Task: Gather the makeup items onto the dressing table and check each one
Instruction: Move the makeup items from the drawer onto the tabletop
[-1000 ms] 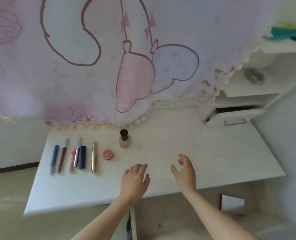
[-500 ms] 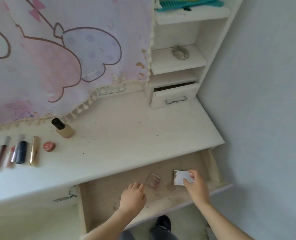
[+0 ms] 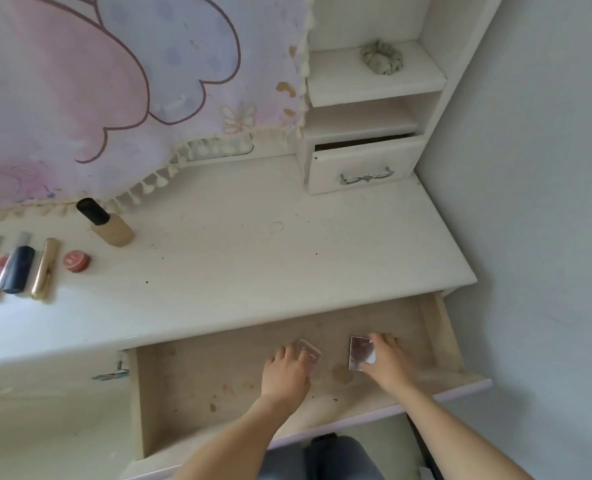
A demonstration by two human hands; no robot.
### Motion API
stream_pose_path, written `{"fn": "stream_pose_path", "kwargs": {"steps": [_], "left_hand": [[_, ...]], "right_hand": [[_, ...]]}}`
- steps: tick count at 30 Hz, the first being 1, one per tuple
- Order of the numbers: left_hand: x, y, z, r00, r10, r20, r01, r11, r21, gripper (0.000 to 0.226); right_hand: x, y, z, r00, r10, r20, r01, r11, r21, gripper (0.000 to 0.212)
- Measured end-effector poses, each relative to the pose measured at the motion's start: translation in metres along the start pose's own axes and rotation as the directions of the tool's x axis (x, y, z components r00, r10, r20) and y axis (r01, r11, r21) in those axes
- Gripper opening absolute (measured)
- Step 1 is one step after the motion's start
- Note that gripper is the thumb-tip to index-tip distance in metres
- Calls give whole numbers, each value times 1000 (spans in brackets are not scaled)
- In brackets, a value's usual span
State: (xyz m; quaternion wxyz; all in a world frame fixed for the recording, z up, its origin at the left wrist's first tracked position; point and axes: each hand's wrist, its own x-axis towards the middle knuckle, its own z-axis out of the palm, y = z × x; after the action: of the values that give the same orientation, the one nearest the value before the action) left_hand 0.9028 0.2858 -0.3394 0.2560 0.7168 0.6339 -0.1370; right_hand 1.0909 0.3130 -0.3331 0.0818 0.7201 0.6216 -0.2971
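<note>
I have both hands down in the open drawer [image 3: 201, 375] that hangs out under the worktop [image 3: 253, 271], because the last two makeup pieces lie on its floor and not up with the rest. My left hand [image 3: 285, 370] lies over the near edge of the clear compact [image 3: 311, 353], fingers bent onto its lid; I cannot tell whether they have closed round it or only rest there. My right hand [image 3: 388, 362] has the mirrored compact [image 3: 360, 353] pinched by its right edge, fingertips at the far corner and thumb at the near one, which I judge the sensible hold for something so flat against the wood. The two compacts sit near each other but apart, so one hand each suits them. On the worktop's left side the gathered items lie in a row side by side: dark blue tube [image 3: 17, 270], gold tube [image 3: 46, 268], red pot [image 3: 77, 261], with the foundation bottle [image 3: 110, 223] standing behind them. That order should keep each one easy to check. The bare stretch right of the row looks like the place for these two.
</note>
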Motion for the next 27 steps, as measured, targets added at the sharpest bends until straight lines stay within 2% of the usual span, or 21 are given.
{"fn": "stream_pose_path", "kwargs": {"steps": [11,15,18,22,27], "left_hand": [[26,-1,30,1000,-3,-9,3,1000,1,59],[32,-2,33,993,-45,-113,44,999,-10,73],[42,-3,43,978,-42,-206,39,999,-21,74],[39,1,42,994,-69,-89,63,996,-63,70],[29,2,31,998,-38,-44,32,993,-117,61]], "right_hand": [[32,-8,36,996,-49,72,66,965,-252,69],[36,-2,44,996,-60,59,77,934,-349,71],[42,2,49,996,-82,35,89,896,-436,67],[44,1,47,993,-113,30,114,881,-458,63],[29,-6,32,992,-125,35,128,897,-422,70]]}}
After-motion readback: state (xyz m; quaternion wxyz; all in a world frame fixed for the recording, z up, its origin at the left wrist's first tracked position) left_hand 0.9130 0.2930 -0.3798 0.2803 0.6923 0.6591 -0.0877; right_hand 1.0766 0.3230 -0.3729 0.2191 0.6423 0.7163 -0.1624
